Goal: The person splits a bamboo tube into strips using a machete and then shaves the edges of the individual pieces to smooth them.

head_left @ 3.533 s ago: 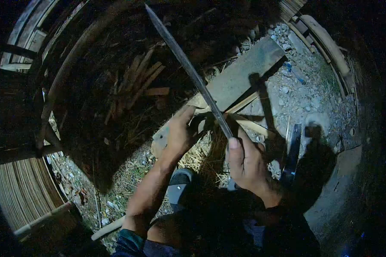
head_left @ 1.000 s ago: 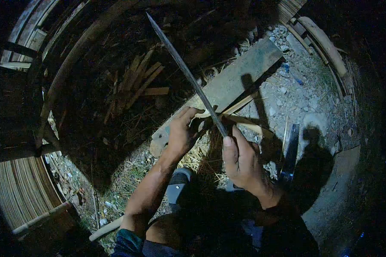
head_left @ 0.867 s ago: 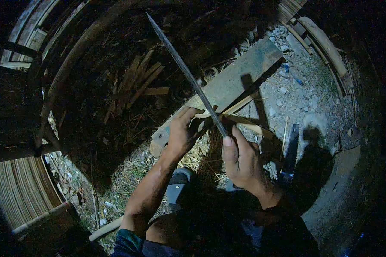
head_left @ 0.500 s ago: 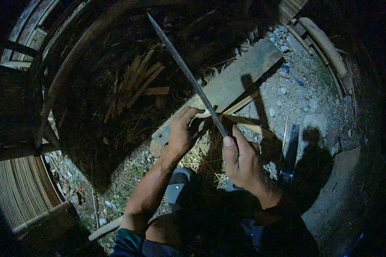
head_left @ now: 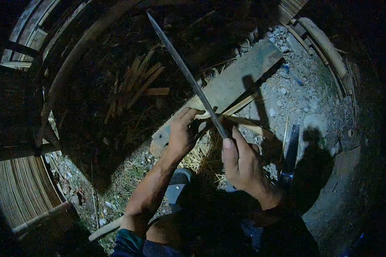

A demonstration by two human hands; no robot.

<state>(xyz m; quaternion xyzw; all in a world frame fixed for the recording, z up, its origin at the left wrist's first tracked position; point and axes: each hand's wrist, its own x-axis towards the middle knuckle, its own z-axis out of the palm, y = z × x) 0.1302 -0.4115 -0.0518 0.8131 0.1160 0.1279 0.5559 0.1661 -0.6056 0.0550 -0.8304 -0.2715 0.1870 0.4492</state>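
My right hand [head_left: 246, 165] is closed low on a long, pointed machete [head_left: 179, 62]. Its thumb presses along the near end, and the blade slants up and left. Across from it, my left hand [head_left: 182, 132] is closed on a pale strip of wood [head_left: 205, 115], which shows at the fingertips and meets the blade from behind. How much of the strip lies under the fingers is hidden. Both hands are above a wide wooden plank [head_left: 240, 75] lying on the ground, near its lower left end.
Thin wood strips [head_left: 251, 124] lie right of the hands. A dark saw-like tool [head_left: 291, 147] rests on the stony ground. Split sticks [head_left: 137, 81] are piled in shadow at left. Straw shavings [head_left: 193, 158] lie by my shoe [head_left: 178, 186]. Slatted bamboo [head_left: 23, 192] is at lower left.
Almost nothing differs. The right hand and machete have shifted very slightly; both hands keep their hold.
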